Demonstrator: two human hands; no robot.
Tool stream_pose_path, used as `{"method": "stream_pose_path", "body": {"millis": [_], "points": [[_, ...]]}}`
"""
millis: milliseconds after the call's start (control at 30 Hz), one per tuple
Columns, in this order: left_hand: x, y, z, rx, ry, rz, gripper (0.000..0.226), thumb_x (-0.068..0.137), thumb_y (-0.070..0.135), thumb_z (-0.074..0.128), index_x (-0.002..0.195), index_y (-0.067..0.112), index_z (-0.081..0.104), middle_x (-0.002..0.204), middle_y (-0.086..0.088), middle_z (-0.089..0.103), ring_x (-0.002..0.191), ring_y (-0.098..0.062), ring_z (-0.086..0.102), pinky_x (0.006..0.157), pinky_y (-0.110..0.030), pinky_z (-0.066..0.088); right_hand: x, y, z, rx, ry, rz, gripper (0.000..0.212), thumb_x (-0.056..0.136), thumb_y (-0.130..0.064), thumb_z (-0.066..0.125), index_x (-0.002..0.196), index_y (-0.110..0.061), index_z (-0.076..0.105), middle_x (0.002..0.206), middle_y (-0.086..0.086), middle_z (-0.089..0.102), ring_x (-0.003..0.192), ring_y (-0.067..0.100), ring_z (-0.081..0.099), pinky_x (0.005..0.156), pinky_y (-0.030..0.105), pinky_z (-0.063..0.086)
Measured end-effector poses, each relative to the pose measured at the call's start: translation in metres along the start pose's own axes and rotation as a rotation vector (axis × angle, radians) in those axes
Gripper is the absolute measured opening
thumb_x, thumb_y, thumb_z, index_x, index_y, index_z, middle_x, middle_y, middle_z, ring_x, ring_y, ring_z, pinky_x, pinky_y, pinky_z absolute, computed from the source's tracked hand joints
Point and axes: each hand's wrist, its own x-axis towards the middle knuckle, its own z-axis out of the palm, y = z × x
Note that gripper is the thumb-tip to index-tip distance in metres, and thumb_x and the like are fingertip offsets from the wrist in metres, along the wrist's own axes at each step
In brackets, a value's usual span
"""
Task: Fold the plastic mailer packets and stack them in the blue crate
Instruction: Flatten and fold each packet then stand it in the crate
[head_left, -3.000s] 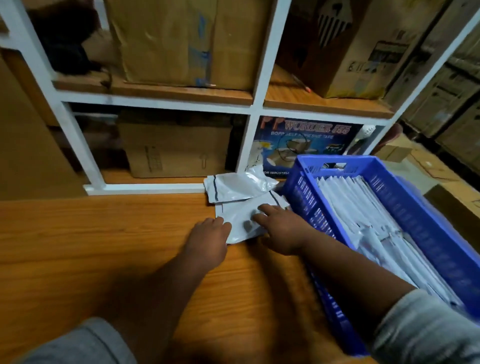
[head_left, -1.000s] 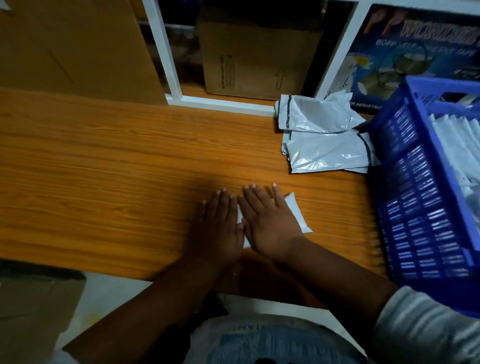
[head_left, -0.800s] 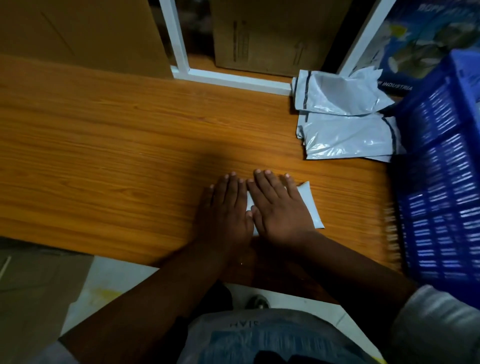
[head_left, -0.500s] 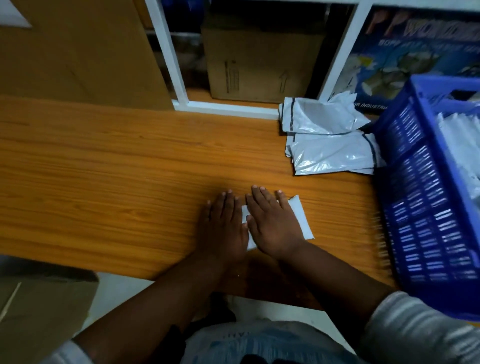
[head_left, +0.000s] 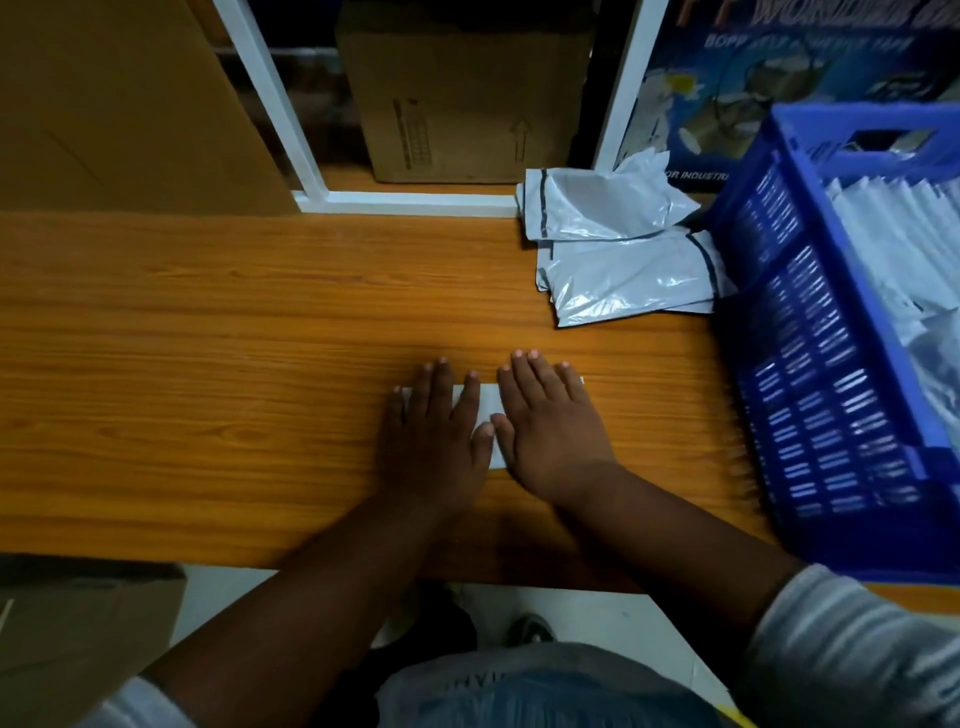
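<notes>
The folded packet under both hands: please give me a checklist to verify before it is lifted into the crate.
1. Both hands flat on the folded packet: left hand, right hand - ok.
2. Fold creased and holding - cannot tell, hands cover it.
3. Path to the blue crate free - ok.
4. Room in the crate - cannot tell.
5. Unfolded packets out of the way - ok.

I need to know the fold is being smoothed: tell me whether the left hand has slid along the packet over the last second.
Yes. The left hand has slid leftward along the folded packet, away from the blue crate, baring white between the hands.
</notes>
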Motion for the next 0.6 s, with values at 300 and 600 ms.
{"method": "stream_pose_path", "body": {"millis": [300,600], "points": [[0.002,-0.001,-0.007,-0.011,-0.03,0.033,0.075,0.106,0.06,0.014,0.172,0.024,0.02,0.179,-0.016,0.005,0.166,-0.036,0.003,0.129,-0.066,0.008,0.003,0.019,0.006,0.364,0.076,-0.01,0.065,0.113,-0.052,0.028,0.167,-0.017,0.03,0.178,0.007,0.019,0.165,0.025,0.009,0.132,0.055,0.011],[-0.024,0.021,-0.02,0.005,0.135,0.164,0.071,0.106,0.045,0.037,0.164,0.004,0.037,0.175,-0.025,0.02,0.163,-0.042,0.016,0.125,-0.069,0.022,-0.048,0.028,-0.018,0.227,0.133,-0.045,0.075,0.11,-0.055,0.035,0.171,-0.017,0.014,0.18,0.009,-0.003,0.165,0.031,-0.008,0.131,0.061,0.003]]}}
